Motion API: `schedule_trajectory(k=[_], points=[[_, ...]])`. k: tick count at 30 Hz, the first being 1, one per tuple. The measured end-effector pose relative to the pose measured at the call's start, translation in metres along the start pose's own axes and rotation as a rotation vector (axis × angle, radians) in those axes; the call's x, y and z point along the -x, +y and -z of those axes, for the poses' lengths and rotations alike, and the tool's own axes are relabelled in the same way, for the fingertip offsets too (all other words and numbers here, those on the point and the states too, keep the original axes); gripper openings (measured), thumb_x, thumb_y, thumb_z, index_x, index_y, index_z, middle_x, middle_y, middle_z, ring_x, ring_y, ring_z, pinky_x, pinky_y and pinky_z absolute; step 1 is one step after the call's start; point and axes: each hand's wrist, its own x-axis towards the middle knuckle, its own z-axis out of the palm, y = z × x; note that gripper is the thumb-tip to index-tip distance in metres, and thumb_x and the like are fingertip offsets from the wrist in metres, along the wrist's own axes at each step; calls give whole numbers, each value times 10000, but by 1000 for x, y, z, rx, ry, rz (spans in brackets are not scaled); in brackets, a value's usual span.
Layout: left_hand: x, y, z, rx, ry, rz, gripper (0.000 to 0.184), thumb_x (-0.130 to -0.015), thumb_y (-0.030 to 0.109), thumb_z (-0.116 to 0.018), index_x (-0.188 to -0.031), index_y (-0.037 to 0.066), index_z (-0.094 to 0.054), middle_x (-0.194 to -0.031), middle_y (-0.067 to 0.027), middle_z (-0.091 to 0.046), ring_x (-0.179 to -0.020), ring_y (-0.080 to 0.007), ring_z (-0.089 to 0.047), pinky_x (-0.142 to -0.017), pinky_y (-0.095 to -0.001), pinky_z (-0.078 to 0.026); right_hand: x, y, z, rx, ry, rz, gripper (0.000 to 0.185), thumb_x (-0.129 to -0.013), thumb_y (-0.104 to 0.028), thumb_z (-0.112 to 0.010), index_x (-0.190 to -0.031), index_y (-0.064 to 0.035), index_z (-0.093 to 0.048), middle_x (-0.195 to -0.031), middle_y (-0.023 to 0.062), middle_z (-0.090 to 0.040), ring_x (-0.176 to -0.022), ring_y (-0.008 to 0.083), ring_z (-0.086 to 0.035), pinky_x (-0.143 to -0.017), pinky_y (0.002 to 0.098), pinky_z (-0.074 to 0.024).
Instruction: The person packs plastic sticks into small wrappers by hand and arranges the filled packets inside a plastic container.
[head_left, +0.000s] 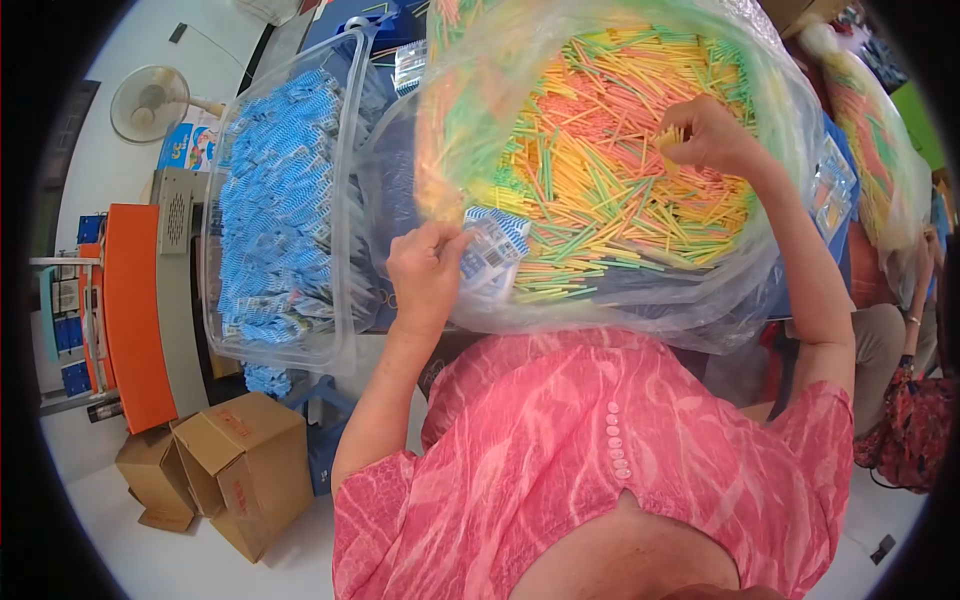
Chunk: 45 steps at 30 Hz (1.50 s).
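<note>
L hand (425, 270) has its grip narrow on a small blue-and-white packet (492, 243), held by the near-left edge of the big clear plastic bag (690, 290), right beside the loose straws (600, 150). R hand (705, 135) is over the bag's right half, grip closed w/ a few yellow straws (670, 140) pinched in the fingers. Clear bin (345, 200) of blue-and-white packets (275, 190) sits at the tabletop's left end, left of the bag.
</note>
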Motion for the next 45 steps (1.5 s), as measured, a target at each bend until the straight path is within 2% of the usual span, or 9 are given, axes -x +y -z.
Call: schedule_trajectory(k=[8,13,15,19,21,24,30,33,45], points=[[-9,37,5,-285,256,-351,389,-702,166,-782,-1045,50,-641,-1000,-108,-646,-904,-290,-590,-748,-365,-447,15,-27,-30,-169,-65,-25,79,-759,-47,-632,-787,26,-642,-621,11,-584,-497,48,-529,-441,207,-424],[-14,106,-29,451,-155,-79,579,-685,170,-821,-1168,-9,-558,-1065,-123,-629,-951,-241,-604,-815,-354,-476,24,-68,-51,-575,-131,-18,92,-753,-44,-679,-823,12,-663,-652,14,-613,-479,57,-527,-426,201,-412],[-22,120,-43,1144,-565,251,378,-784,97,-728,-1123,14,-584,-916,-44,-626,-841,-113,-587,-680,-259,-464,28,-81,-57,-659,-155,21,139,-760,-124,-681,-812,6,-682,-633,7,-609,-506,62,-544,-453,229,-434],[-27,113,-49,1150,-875,455,220,-826,123,-688,-1013,56,-595,-758,23,-553,-674,-54,-519,-572,-212,-398,36,-76,-66,-431,-160,69,139,-774,-93,-706,-871,1,-675,-864,44,-651,-728,91,-590,-619,242,-478],[-24,109,-49,1099,-863,506,126,-856,152,-642,-927,71,-578,-699,45,-502,-582,-43,-440,-523,-211,-336,40,-74,-65,-14,7,313,373,-741,-178,-768,-1058,-30,-641,-1066,76,-611,-943,141,-568,-761,281,-482],[-25,111,-45,1025,-940,578,133,-888,185,-627,-931,71,-573,-720,33,-533,-604,-62,-487,-541,-220,-393,53,-80,-71,-209,68,248,750,-676,-255,-817,-1311,-46,-476,-1267,122,-518,-1138,228,-522,-893,324,-464],[-22,126,-48,1485,-735,676,245,-947,201,-557,-1097,7,-551,-908,-72,-624,-819,-208,-640,-701,-336,-530,65,-81,-77,-18,107,351,1063,-623,-313,-839,-1444,-5,-241,-1435,178,-378,-1334,320,-372,-1069,393,-349],[-20,116,-57,1529,-775,650,319,-932,145,-562,-1227,43,-494,-1079,-96,-609,-1001,-210,-615,-780,-331,-526,66,-87,-83,186,144,383,1055,-593,-297,-846,-1438,-33,-272,-1392,190,-415,-1273,341,-435,-1022,394,-399],[-11,112,-57,1178,-780,505,191,-876,122,-594,-1054,71,-548,-937,-29,-594,-830,-118,-589,-640,-253,-476,60,-90,-85,155,394,590,690,-615,-344,-839,-1158,-39,-543,-1017,111,-620,-895,260,-636,-760,360,-505]])
